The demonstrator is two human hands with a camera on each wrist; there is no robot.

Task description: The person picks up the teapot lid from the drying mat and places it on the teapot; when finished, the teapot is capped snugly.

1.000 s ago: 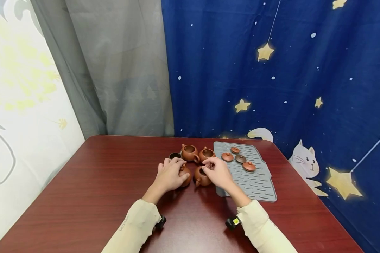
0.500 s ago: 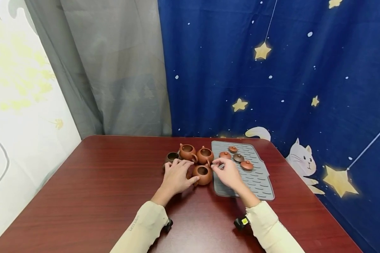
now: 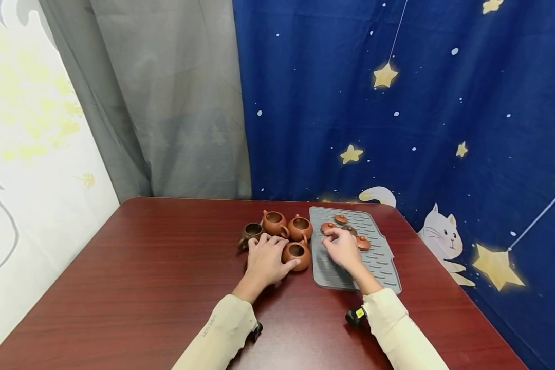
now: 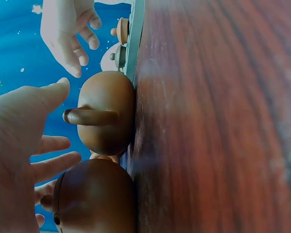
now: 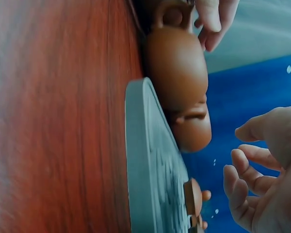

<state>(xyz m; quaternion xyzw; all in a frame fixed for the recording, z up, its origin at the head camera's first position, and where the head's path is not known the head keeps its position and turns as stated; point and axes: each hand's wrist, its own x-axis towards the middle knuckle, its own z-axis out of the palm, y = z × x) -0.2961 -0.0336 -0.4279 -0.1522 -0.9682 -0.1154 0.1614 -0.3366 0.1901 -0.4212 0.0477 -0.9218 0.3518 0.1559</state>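
Teapots (image 4: 104, 116) stand near the left hand (image 3: 267, 261); the right hand (image 3: 344, 251) hovers over a grey mat (image 3: 327, 273) (fingers parted, gripping nothing).

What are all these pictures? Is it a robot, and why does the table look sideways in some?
No robot here! These are a person's two bare hands: the left grip and the right grip. The big picture comes from a camera worn on the person's head, looking forward and down. The smaller ones come from a wrist camera on each arm. Those see things tipped over, so the table looks like a wall.

On the table are four open teapots, three reddish-brown and one darker. The left wrist picture also shows what looks like a lidded teapot beside the left grip. Four loose lids lie on a ridged grey mat, with the right grip near them. Neither grip seems to be holding anything.
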